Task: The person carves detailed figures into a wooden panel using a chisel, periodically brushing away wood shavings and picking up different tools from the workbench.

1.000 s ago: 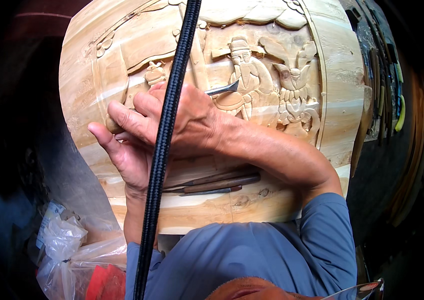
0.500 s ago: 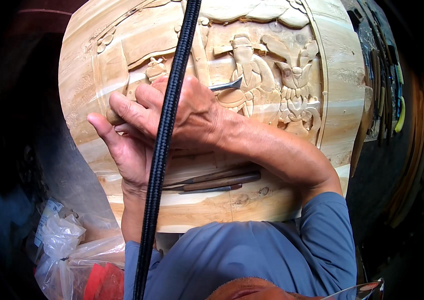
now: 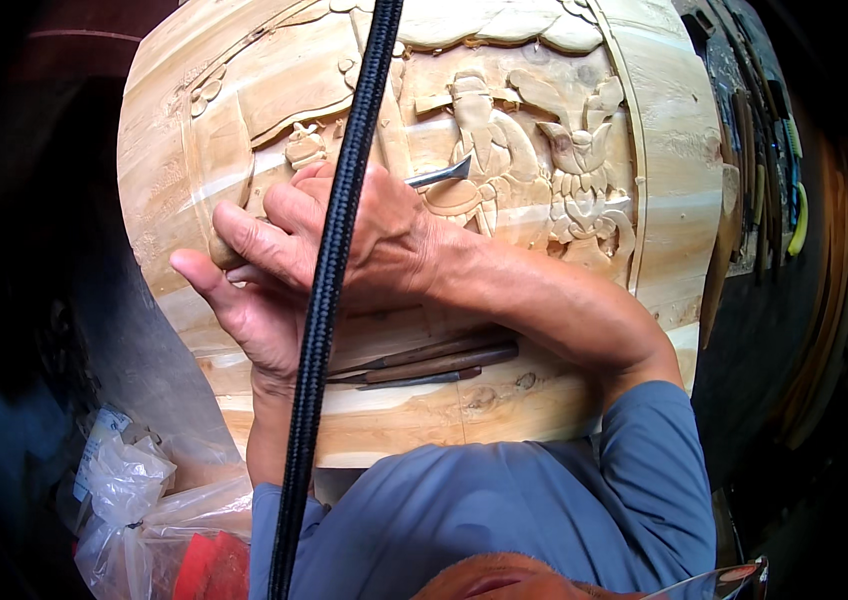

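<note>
My right hand (image 3: 374, 235) reaches across from the right, its fingers wrapped round a wood chisel (image 3: 444, 174). The steel blade points right, over the carved robed figure (image 3: 484, 140), while the rounded handle end (image 3: 223, 252) shows at the left of my knuckles. I cannot tell whether the cutting edge touches the wood. Just below and left, my left hand (image 3: 262, 325) lies against the right one. Its thumb is stretched out near the handle end; its other fingers are hidden. Both hands are over a pale wooden relief panel (image 3: 679, 190) with figures, leaves and roof-like scrolls.
Several slim carving tools (image 3: 444, 362) lie on the panel between my hands and my body. More tools (image 3: 759, 150) are laid out beyond its right edge. A knotted clear plastic bag (image 3: 129, 490) and something red (image 3: 212, 568) are at lower left. A black braided cord (image 3: 319, 300) crosses the view.
The panel appears slightly farther left in the view. My right hand keeps the same grip on the chisel, and its tip stays over the same figure.
</note>
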`<action>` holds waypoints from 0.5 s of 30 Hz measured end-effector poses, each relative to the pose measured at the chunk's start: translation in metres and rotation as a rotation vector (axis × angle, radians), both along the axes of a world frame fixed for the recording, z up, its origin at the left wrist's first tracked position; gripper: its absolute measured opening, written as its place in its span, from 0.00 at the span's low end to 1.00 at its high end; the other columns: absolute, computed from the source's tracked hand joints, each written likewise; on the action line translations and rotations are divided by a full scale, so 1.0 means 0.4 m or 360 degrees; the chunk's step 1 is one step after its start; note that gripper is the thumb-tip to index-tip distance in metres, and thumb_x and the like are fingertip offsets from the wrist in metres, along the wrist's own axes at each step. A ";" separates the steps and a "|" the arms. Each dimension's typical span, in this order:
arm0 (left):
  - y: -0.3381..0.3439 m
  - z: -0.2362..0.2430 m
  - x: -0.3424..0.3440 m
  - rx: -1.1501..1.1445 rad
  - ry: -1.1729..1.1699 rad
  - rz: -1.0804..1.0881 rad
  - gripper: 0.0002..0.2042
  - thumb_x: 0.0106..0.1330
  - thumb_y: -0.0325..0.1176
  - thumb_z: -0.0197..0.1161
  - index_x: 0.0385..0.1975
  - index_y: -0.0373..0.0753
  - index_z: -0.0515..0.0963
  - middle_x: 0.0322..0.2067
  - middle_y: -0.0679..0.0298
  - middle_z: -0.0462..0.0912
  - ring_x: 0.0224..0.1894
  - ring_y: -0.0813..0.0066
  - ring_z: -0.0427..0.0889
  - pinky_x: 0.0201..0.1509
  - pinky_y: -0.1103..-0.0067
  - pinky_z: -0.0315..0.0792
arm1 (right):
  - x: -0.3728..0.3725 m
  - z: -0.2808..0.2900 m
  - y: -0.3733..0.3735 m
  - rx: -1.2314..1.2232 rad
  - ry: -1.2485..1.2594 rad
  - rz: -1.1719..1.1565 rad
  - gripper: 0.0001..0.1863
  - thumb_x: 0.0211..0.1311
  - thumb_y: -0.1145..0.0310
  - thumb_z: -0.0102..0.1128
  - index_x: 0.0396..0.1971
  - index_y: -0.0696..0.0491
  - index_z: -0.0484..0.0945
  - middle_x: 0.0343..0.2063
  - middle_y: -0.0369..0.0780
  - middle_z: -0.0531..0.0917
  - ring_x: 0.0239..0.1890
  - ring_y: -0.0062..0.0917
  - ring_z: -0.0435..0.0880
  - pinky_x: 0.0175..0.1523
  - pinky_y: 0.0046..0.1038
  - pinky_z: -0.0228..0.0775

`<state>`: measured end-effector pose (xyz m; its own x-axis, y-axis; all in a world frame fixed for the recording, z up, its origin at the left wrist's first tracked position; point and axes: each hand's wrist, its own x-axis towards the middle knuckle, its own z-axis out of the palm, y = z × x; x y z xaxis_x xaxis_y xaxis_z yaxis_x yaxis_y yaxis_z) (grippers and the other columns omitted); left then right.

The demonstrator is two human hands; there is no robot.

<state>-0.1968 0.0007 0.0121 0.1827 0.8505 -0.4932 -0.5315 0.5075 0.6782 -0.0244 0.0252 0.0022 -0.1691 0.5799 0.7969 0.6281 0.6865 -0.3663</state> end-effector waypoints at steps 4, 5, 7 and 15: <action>0.009 0.004 0.005 0.0037 0.0028 -0.0086 0.51 0.74 0.84 0.48 0.82 0.46 0.68 0.80 0.58 0.71 0.81 0.54 0.70 0.88 0.52 0.61 | 0.003 0.012 -0.004 -0.0062 -0.0001 -0.0060 0.13 0.66 0.64 0.66 0.43 0.57 0.83 0.20 0.38 0.78 0.21 0.31 0.88 0.26 0.33 0.81; 0.012 0.008 0.009 0.0040 0.0023 -0.0115 0.51 0.74 0.84 0.48 0.82 0.46 0.68 0.81 0.58 0.71 0.81 0.54 0.70 0.88 0.52 0.62 | 0.003 0.015 -0.004 -0.0075 -0.0001 -0.0064 0.12 0.66 0.63 0.66 0.42 0.56 0.83 0.20 0.38 0.78 0.21 0.31 0.88 0.26 0.33 0.81; 0.017 0.018 0.020 0.0003 -0.0003 -0.0118 0.51 0.74 0.84 0.48 0.82 0.46 0.68 0.81 0.57 0.71 0.81 0.54 0.70 0.88 0.52 0.62 | 0.004 0.018 -0.002 -0.0110 -0.0009 -0.0080 0.11 0.67 0.63 0.66 0.40 0.56 0.81 0.20 0.38 0.78 0.20 0.31 0.88 0.26 0.33 0.80; 0.025 0.048 0.053 -0.0095 -0.0008 -0.0026 0.52 0.75 0.83 0.48 0.84 0.45 0.64 0.82 0.56 0.69 0.83 0.53 0.68 0.89 0.53 0.61 | 0.003 0.009 0.001 -0.0121 0.0006 -0.0135 0.12 0.69 0.63 0.65 0.42 0.56 0.83 0.19 0.37 0.77 0.20 0.31 0.88 0.24 0.33 0.79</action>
